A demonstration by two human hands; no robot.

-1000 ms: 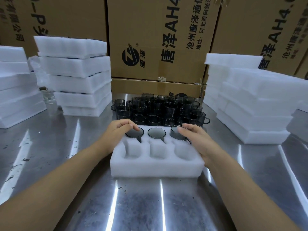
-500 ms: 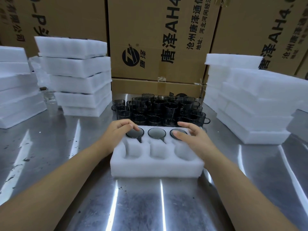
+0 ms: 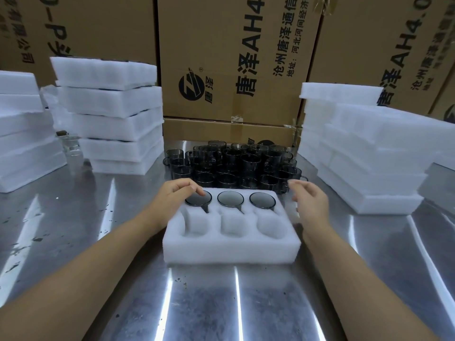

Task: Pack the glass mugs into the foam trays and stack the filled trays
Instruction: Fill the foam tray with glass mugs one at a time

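A white foam tray [image 3: 231,249] lies on the steel table in front of me. Its far row holds three dark glass mugs: left [image 3: 200,199], middle [image 3: 230,198], right [image 3: 262,200]. The near row of three pockets is empty. My left hand [image 3: 172,195] rests on the tray's far left corner, fingertips touching the left mug's rim. My right hand [image 3: 310,200] hovers just off the tray's right edge, fingers relaxed, holding nothing. A cluster of several loose dark mugs [image 3: 234,166] stands behind the tray.
Stacks of white foam trays stand at the left [image 3: 110,114], far left [image 3: 22,129] and right [image 3: 364,153]. Cardboard boxes [image 3: 236,57] wall off the back. Bare steel table [image 3: 221,303] stretches toward me.
My right hand has let go of the right mug, now seated in its pocket, and moved off to the right of the tray. The left hand has stayed put.
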